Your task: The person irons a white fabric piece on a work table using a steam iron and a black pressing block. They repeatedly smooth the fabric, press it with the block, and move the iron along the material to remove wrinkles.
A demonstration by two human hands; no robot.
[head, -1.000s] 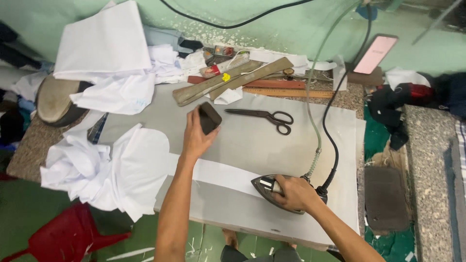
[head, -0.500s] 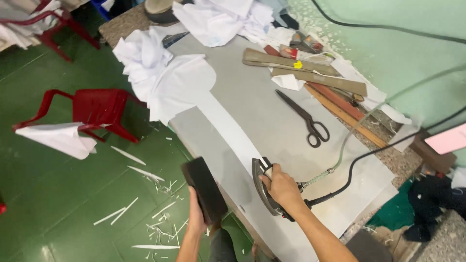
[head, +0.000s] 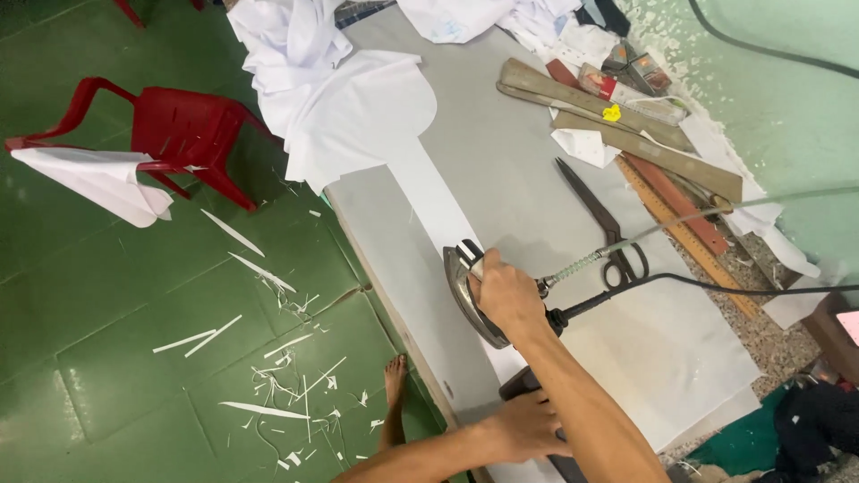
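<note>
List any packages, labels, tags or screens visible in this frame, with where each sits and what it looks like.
Small box: far end of the table by the wooden rulers, flat, red and white.
Yellow tag: on the long wooden ruler, small, bright yellow.
Screen: right edge, on a dark block, only a pink-lit corner shows.
Dark flat object: under the left hand; whether it is a screen cannot be told.

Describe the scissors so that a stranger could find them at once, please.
On the grey table, look right of the iron under the right hand. The scissors lie flat there, dark all over, blades pointing away, beside the long wooden rulers.
</note>
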